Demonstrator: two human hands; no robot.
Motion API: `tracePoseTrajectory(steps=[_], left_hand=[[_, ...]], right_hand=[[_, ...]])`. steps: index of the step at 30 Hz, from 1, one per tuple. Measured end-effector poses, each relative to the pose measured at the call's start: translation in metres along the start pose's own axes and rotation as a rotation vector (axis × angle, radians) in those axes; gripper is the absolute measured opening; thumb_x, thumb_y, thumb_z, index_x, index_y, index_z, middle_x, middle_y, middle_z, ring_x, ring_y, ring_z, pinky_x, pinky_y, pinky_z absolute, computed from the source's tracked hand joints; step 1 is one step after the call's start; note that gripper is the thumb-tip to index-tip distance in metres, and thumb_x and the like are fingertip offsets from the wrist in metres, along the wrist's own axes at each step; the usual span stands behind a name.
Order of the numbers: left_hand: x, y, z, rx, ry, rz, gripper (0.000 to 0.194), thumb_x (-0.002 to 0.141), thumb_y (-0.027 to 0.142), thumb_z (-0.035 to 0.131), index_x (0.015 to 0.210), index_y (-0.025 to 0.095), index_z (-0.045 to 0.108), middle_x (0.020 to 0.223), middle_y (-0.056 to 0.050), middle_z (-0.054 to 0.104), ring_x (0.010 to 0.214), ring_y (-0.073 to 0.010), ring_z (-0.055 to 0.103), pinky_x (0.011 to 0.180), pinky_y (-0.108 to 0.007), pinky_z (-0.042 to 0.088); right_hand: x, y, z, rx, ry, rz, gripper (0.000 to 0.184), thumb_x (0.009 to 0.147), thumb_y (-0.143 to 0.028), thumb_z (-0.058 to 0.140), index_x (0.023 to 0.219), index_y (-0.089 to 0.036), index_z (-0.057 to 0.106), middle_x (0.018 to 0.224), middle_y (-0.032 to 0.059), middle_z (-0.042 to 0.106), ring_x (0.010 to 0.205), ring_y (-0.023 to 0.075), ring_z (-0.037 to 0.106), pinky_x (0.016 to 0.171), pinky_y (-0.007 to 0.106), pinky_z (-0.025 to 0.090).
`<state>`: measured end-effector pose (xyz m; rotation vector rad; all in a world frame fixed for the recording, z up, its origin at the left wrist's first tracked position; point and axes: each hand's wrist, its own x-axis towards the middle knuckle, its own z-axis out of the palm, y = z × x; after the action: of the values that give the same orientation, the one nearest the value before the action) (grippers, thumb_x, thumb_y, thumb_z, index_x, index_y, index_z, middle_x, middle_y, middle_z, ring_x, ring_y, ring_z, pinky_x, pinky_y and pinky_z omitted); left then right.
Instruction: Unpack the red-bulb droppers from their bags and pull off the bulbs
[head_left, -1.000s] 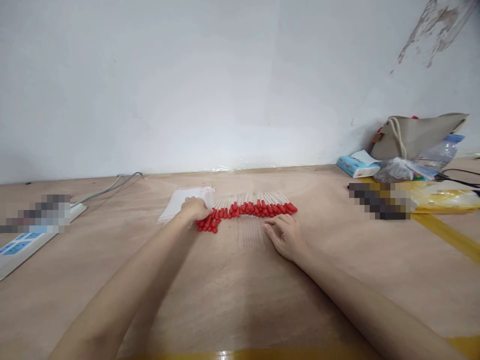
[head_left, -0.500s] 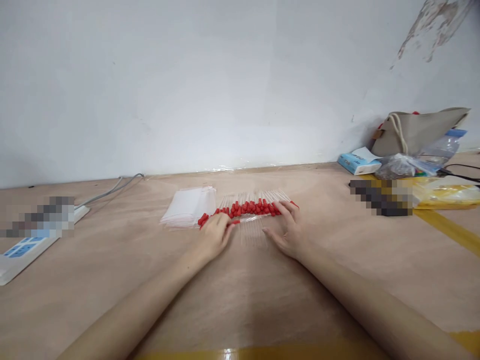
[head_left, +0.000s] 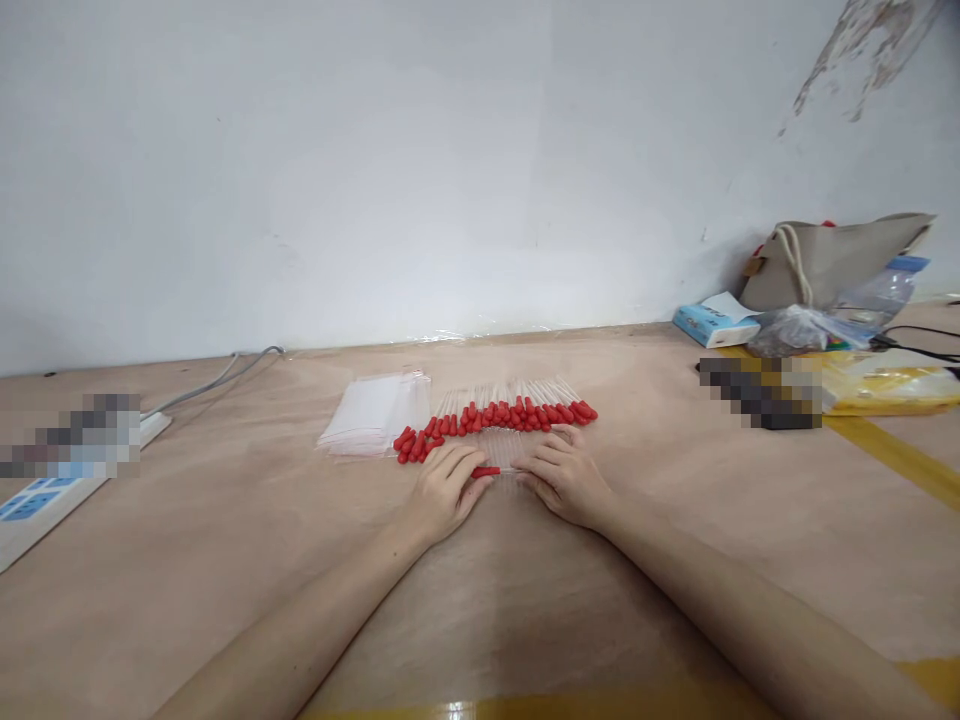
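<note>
Close to the middle of the table, my left hand has its fingers closed round a red rubber bulb, whose open end points right. My right hand faces it, thumb and fingers pinched on a thin clear tube that meets the bulb's end; whether the tube sits inside the bulb I cannot tell. Between and just beyond both hands lie several loose clear tubes. Behind them stretches a curved row of droppers, red bulbs toward me and clear stems toward the wall.
Left of the droppers lies a stack of clear plastic bags. A white power strip with a grey cable is at far left. On the right are a blue box, a dark object, yellow packaging and a beige bag.
Both hands have come nearer to me and closer together. My right hand has left the droppers' right end and closed on a tube, which now meets the bulb in my left hand.
</note>
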<state>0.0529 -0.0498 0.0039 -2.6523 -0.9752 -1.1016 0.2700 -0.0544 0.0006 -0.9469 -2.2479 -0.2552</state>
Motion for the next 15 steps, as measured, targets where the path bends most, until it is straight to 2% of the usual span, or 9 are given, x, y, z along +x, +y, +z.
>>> tracePoseTrajectory(steps=[2, 4, 8, 15], left_hand=[[0.0025, -0.0004, -0.0004, 0.047, -0.005, 0.052, 0.021, 0.081, 0.026, 0.055, 0.101, 0.02, 0.056, 0.098, -0.004, 0.064, 0.095, -0.0194, 0.053, 0.083, -0.035, 0.038], [0.0044, -0.0003, -0.0014, 0.066, 0.003, 0.078, 0.016, 0.081, 0.026, 0.055, 0.096, 0.022, 0.059, 0.093, -0.001, 0.066, 0.093, -0.0185, 0.054, 0.084, -0.036, 0.035], [0.0052, 0.0013, -0.005, 0.074, -0.02, 0.044, 0.01, 0.082, 0.028, 0.054, 0.085, 0.022, 0.061, 0.082, 0.002, 0.067, 0.085, -0.0156, 0.056, 0.086, -0.037, 0.031], [0.0042, 0.0033, -0.0079, 0.081, -0.071, 0.06, 0.01, 0.083, 0.024, 0.051, 0.077, 0.02, 0.059, 0.079, 0.002, 0.066, 0.084, -0.0152, 0.054, 0.091, -0.039, 0.028]], right_hand=[[0.0, -0.0008, -0.0008, 0.009, -0.005, -0.007, 0.021, 0.086, -0.029, 0.045, 0.09, -0.022, 0.064, 0.068, 0.0012, 0.06, 0.074, 0.0142, 0.049, 0.089, 0.038, 0.027], [-0.0001, -0.0015, -0.0014, 0.019, -0.005, -0.023, 0.021, 0.086, -0.029, 0.045, 0.089, -0.022, 0.064, 0.066, 0.0009, 0.06, 0.072, 0.0139, 0.048, 0.088, 0.038, 0.027], [-0.0014, -0.0018, -0.0021, 0.031, 0.013, -0.057, 0.018, 0.084, -0.028, 0.048, 0.084, -0.023, 0.065, 0.061, -0.0012, 0.058, 0.068, 0.0131, 0.045, 0.086, 0.036, 0.027], [-0.0048, -0.0007, -0.0022, 0.041, 0.031, -0.07, 0.014, 0.083, -0.026, 0.05, 0.085, -0.025, 0.064, 0.059, -0.0025, 0.058, 0.067, 0.0128, 0.042, 0.085, 0.037, 0.026]])
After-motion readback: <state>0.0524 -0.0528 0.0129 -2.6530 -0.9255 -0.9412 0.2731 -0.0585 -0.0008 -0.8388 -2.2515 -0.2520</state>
